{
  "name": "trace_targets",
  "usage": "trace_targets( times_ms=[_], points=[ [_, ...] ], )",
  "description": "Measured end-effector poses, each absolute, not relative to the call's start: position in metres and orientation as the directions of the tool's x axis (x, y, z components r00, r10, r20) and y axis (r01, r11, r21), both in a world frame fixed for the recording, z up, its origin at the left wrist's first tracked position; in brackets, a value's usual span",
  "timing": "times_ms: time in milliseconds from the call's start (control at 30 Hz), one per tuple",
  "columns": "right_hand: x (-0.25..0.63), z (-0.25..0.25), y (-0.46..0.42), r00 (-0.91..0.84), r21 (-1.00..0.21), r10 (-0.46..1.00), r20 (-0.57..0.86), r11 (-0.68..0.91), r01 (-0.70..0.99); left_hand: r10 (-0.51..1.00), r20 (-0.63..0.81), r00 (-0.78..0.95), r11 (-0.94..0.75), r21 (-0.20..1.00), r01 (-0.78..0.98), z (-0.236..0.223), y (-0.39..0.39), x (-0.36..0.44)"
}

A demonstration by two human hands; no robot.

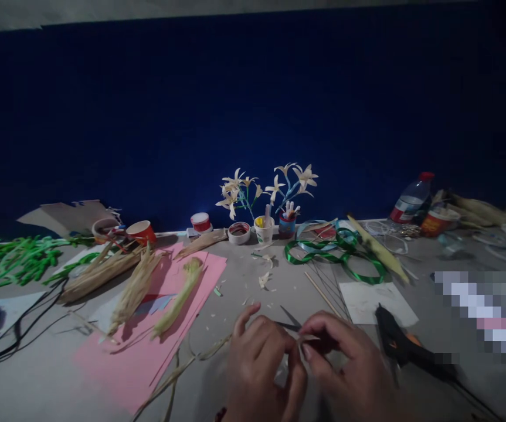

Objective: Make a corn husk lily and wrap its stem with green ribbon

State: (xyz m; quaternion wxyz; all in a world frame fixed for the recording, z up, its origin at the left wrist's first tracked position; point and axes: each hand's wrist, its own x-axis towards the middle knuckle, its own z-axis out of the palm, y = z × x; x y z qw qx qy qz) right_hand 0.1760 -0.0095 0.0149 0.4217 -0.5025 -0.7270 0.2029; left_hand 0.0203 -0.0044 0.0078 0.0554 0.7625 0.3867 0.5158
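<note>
My left hand (265, 363) and my right hand (345, 360) meet at the front of the table, fingertips almost touching. Between them they pinch a small pale piece (309, 337), perhaps corn husk; most of it is hidden by the fingers. Both hands are closed, though the left little finger sticks out. Just behind the fingertips lie dark pointed blades (290, 319), like those of scissors, their handles out of sight. A black glue gun (396, 340) rests to the right of my right hand. Pale scraps (265, 278) are scattered beyond the hands.
Pink paper sheets (116, 375) with dried husks (136, 293) lie at left, near green fuzzy stems (19, 258). Pale husk flowers (235, 190) stand at the back above small tubs (239, 233). Green ribbon (360, 275), white paper (378, 302) and a bottle (412, 199) are on the right.
</note>
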Motion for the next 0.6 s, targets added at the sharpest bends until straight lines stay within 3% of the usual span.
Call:
trace_targets(
  times_ms=[267,400,467,533,600],
  points=[
    [0.187,0.003,-0.004,-0.156,-0.673,0.897,0.413,0.416,0.611,0.622,0.766,0.164,-0.705,0.457,0.542,0.001,-0.004,0.020],
    [0.201,-0.002,-0.006,0.018,-0.746,0.927,0.375,0.290,0.600,0.614,0.774,0.158,-0.702,0.443,0.558,0.008,-0.004,0.016],
    [0.198,0.000,-0.010,0.065,-0.874,0.968,0.244,0.190,0.448,0.591,0.794,0.145,-0.702,0.417,0.577,0.012,-0.003,0.016],
    [0.189,0.003,-0.015,-0.006,-0.980,0.999,0.052,0.052,0.192,0.543,0.828,0.139,-0.725,0.379,0.575,0.012,-0.001,0.017],
    [0.179,0.006,-0.019,-0.136,-0.991,0.985,-0.104,-0.114,-0.072,0.491,0.858,0.151,-0.760,0.337,0.556,0.010,0.000,0.017]
  ],
)
